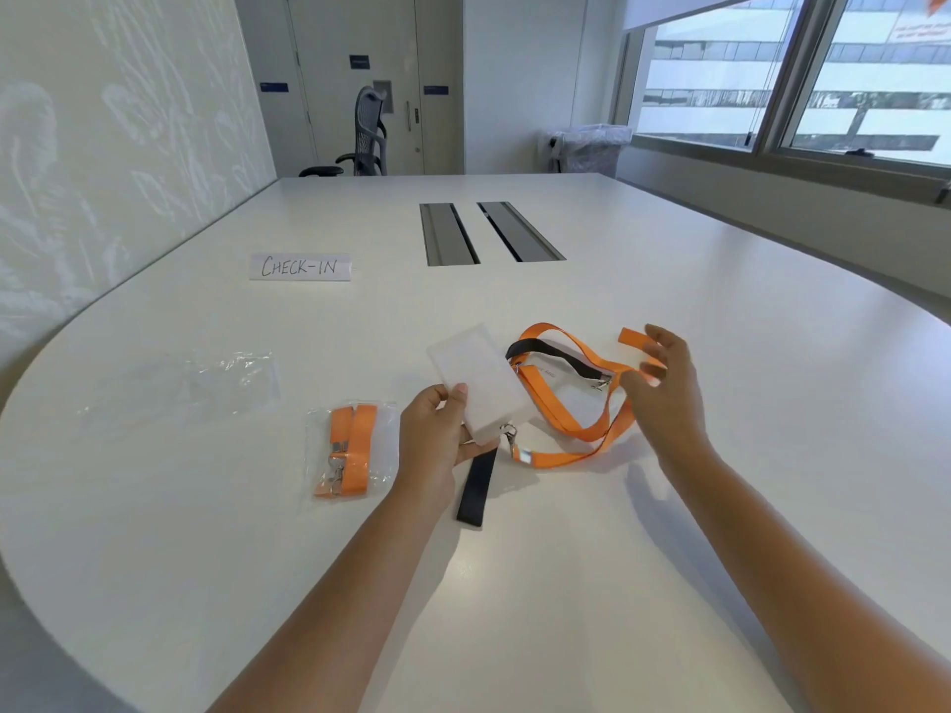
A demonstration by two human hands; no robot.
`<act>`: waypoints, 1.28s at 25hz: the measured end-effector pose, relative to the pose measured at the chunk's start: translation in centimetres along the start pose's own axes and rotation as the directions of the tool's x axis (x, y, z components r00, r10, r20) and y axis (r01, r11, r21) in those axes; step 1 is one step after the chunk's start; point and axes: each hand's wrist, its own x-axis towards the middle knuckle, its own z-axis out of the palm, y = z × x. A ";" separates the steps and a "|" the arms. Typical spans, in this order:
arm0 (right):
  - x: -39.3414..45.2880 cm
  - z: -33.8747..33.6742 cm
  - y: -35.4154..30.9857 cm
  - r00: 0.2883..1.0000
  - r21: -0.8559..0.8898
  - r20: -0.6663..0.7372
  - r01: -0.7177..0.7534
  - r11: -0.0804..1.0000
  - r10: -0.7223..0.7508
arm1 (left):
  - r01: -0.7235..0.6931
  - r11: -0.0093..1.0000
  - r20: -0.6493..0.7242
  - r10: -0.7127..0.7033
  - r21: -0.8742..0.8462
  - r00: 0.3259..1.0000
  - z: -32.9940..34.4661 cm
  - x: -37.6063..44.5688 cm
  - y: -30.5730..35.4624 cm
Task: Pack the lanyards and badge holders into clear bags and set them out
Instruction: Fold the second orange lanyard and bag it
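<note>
on a white rounded tabletop (pixel 669 532) with a far-left check-in sign (pixel 300 267) near a window (pixel 803 74), the left hand (pixel 437 445) pinches a badge holder (pixel 481 383), while the right hand (pixel 664 383) hovers spread over orange lanyards (pixel 576 403).

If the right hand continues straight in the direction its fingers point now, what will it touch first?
Most likely the orange lanyard: the right hand is open, fingers pointing up and left over the loops, already near the free end. Depth is unclear, so it may pass just above.
</note>
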 end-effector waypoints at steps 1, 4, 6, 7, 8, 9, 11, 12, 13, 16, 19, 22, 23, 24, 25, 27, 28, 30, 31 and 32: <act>-0.7 0.3 -0.1 0.992 -0.080 0.035 0.127 0.989 -0.124 | 0.008 1.000 0.016 -0.008 -0.004 1.000 0.0 0.0 -0.1; -2.4 1.6 -0.6 0.901 -0.110 0.292 0.366 0.924 -0.322 | 0.007 1.000 0.056 -0.007 0.002 0.998 0.1 0.1 -0.1; -3.1 2.2 -0.7 0.825 -0.087 0.507 0.335 0.938 -0.248 | -0.018 1.000 0.080 0.020 -0.023 0.997 0.0 0.1 0.0; -3.3 2.4 -0.6 0.787 -0.087 0.587 0.292 0.952 -0.188 | -0.032 0.998 0.095 0.036 -0.051 0.995 0.0 0.1 0.0; -3.4 2.6 -0.6 0.757 -0.103 0.638 0.264 0.959 -0.140 | -0.039 0.995 0.105 0.049 -0.093 0.993 0.0 0.1 0.1; -3.6 2.8 -0.5 0.738 -0.126 0.664 0.263 0.957 -0.115 | -0.041 0.989 0.108 0.056 -0.141 0.993 0.0 0.1 0.1; -4.0 3.3 -0.4 0.734 -0.153 0.668 0.297 0.943 -0.122 | -0.047 0.978 0.091 0.066 -0.201 0.994 0.0 0.1 0.2; -4.2 3.6 -0.4 0.747 -0.156 0.651 0.308 0.939 -0.136 | -0.057 0.976 0.077 0.074 -0.208 0.994 0.0 0.1 0.3; -4.4 3.8 -0.4 0.770 -0.164 0.620 0.316 0.935 -0.151 | -0.071 0.977 0.061 0.085 -0.203 0.995 0.0 0.1 0.4; -4.0 3.6 -0.7 0.839 -0.314 0.502 0.402 0.860 -0.209 | -0.169 0.985 -0.030 0.168 -0.035 0.985 0.0 -0.1 0.5; -3.4 2.8 -0.9 0.813 -0.401 0.458 0.551 0.732 -0.360 | -0.255 0.921 -0.116 0.300 0.295 0.947 -0.2 0.0 0.6; -3.7 2.3 -1.2 0.758 -0.320 0.426 0.637 0.701 -0.494 | -0.375 0.753 -0.053 0.476 0.540 0.878 -0.2 -0.3 0.4; -3.7 2.2 -1.3 0.750 -0.301 0.398 0.651 0.697 -0.528 | -0.410 0.689 -0.012 0.519 0.598 0.855 -0.2 -0.4 0.3; -3.6 2.0 -1.5 0.746 -0.286 0.369 0.658 0.696 -0.554 | -0.436 0.625 0.035 0.547 0.647 0.836 -0.1 -0.6 0.3; -3.5 1.9 -1.6 0.743 -0.267 0.340 0.664 0.699 -0.576 | -0.457 0.563 0.086 0.562 0.689 0.823 0.0 -0.7 0.2; -3.3 1.5 -1.8 0.750 -0.206 0.277 0.656 0.726 -0.600 | -0.491 0.460 0.182 0.565 0.740 0.805 -0.1 -0.9 0.1; -3.3 1.3 -1.9 0.767 -0.158 0.246 0.635 0.756 -0.593 | -0.504 0.423 0.221 0.559 0.753 0.799 -0.2 -1.0 0.0; -3.3 1.1 -2.2 0.818 -0.033 0.212 0.553 0.833 -0.534 | -0.523 0.388 0.270 0.543 0.759 0.795 -0.3 -1.1 0.0; -3.4 1.1 -2.3 0.840 0.032 0.204 0.508 0.861 -0.503 | -0.532 0.380 0.289 0.535 0.757 0.794 -0.4 -1.0 0.0; -3.4 1.0 -2.4 0.858 0.085 0.196 0.467 0.880 -0.474 | -0.541 0.376 0.311 0.522 0.752 0.795 -0.5 -0.9 0.0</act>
